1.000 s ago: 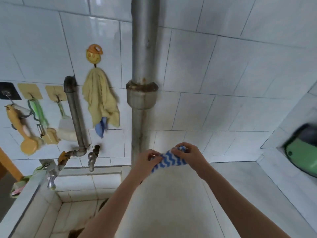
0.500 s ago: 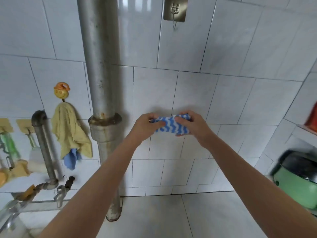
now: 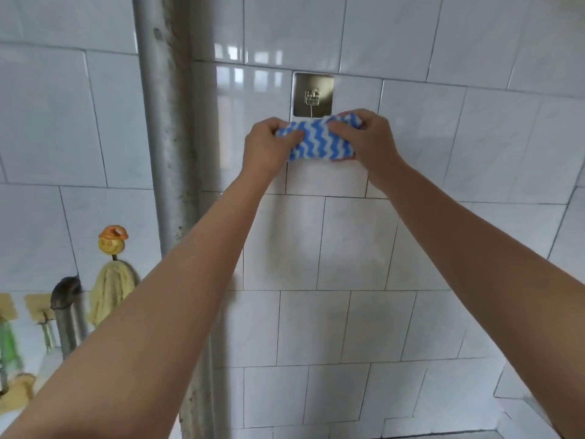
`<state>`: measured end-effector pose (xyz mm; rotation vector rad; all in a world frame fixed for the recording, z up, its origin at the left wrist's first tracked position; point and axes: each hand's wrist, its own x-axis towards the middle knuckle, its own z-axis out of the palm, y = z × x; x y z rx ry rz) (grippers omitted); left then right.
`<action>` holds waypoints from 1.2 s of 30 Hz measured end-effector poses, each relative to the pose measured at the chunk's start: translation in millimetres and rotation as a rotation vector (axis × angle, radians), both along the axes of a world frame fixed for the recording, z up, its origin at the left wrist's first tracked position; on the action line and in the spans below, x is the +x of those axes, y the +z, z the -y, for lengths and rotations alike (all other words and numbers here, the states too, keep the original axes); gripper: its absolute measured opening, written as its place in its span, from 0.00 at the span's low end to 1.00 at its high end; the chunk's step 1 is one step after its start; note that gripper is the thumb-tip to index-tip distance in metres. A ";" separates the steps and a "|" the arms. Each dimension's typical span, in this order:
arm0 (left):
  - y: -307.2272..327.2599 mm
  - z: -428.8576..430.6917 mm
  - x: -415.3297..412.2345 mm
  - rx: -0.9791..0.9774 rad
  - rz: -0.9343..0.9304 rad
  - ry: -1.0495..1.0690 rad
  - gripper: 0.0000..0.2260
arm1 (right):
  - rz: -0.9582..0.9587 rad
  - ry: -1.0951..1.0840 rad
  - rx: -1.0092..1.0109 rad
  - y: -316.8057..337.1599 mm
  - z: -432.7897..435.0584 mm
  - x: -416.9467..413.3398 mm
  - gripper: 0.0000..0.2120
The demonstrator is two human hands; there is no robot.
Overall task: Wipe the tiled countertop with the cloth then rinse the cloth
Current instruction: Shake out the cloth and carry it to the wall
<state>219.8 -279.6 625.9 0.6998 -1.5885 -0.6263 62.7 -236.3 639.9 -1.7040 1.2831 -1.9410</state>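
A blue-and-white zigzag cloth (image 3: pixel 319 141) is bunched between both my hands, held up against the white wall tiles. My left hand (image 3: pixel 269 144) grips its left end and my right hand (image 3: pixel 370 137) grips its right end. Directly above the cloth, almost touching its top edge, is a square metal adhesive hook (image 3: pixel 312 94) stuck to the wall. Both arms are stretched out and upward. The countertop is barely in view, only a sliver at the bottom right (image 3: pixel 535 434).
A thick vertical metal pipe (image 3: pixel 167 137) runs down the wall left of my hands. Lower left hang a yellow rag (image 3: pixel 109 293) on a smiley-face hook (image 3: pixel 111 240), a thinner pipe (image 3: pixel 68 315) and other utensils on adhesive hooks.
Both hands have carried the cloth upward from just above the countertop to the metal wall hook. My view has tilted up, so the sink, tap and green appliance have left the frame.
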 end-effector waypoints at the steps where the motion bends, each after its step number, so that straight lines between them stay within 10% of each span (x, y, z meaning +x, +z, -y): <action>1: 13.6 3.5 -2.6 -0.021 -0.010 0.006 0.05 | 0.022 -0.007 -0.034 9.4 4.9 -0.5 0.07; 18: 23.9 33.2 -36.2 -0.453 0.277 0.582 0.10 | -0.369 -0.548 -0.256 -2.4 48.3 -9.6 0.06; 36: 1.8 23.6 -28.0 -0.050 0.031 0.087 0.05 | -0.302 -0.162 -0.061 -26.0 29.7 6.1 0.10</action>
